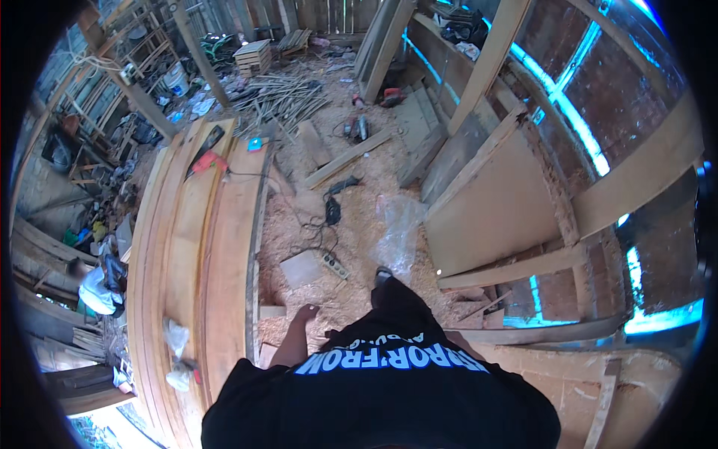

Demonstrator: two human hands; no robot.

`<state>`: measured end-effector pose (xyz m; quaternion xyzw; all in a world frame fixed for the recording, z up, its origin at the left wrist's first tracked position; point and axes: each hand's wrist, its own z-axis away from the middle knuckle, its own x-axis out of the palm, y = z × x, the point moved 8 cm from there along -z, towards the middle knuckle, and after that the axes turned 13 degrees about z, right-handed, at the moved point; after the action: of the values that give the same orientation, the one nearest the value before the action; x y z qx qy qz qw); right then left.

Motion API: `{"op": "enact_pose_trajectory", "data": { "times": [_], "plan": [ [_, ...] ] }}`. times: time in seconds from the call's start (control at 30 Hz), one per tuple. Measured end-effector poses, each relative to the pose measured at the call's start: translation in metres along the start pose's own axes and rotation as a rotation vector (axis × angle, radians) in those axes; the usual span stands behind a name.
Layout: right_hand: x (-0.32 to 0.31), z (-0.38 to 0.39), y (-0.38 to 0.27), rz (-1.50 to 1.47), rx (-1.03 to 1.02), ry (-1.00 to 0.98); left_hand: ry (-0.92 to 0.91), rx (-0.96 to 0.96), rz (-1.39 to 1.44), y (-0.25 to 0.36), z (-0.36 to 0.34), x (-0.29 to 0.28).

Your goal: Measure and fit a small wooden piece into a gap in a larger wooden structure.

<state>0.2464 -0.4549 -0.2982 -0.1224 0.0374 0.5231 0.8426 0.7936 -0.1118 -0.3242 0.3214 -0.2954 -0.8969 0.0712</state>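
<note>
My left hand (305,313) hangs low beside my body, its fingers loosely curled, with nothing visible in them. It is to the right of a stack of long wooden planks (228,247), apart from it. Below and ahead of the hand, a power strip (334,263) with dark cords and a pale flat board (301,269) lie on the sawdust. My right hand is out of view; only a bit of that arm shows beside my black shirt. On the planks rest a red tool (209,162), a small blue box (255,144) and clear plastic bags (177,337).
Sawdust covers the floor, with a black corded tool (332,210), a clear plastic sheet (400,228), a beam (348,159) and a circular saw (360,127). Large wooden panels (497,217) lean at the right. Another person (99,290) sits at the far left beyond the planks.
</note>
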Motion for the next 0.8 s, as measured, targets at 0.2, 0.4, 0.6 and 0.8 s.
{"op": "enact_pose_trajectory", "data": {
  "times": [0.2,0.4,0.6,0.8],
  "plan": [
    [-0.070,-0.026,-0.119,-0.114,-0.023,0.101,-0.232,0.161,-0.091,0.102,-0.072,-0.021],
    [-0.115,-0.074,-0.309,0.262,-0.317,0.147,0.038,-0.097,0.250,0.125,-0.097,-0.079],
    [-0.103,-0.066,-0.482,0.233,-0.507,0.262,-0.217,-0.373,0.299,0.077,-0.088,-0.059],
    [-0.118,-0.090,-0.564,0.204,-0.683,0.284,-0.251,-0.224,0.425,0.136,-0.098,-0.114]
  ]
}}
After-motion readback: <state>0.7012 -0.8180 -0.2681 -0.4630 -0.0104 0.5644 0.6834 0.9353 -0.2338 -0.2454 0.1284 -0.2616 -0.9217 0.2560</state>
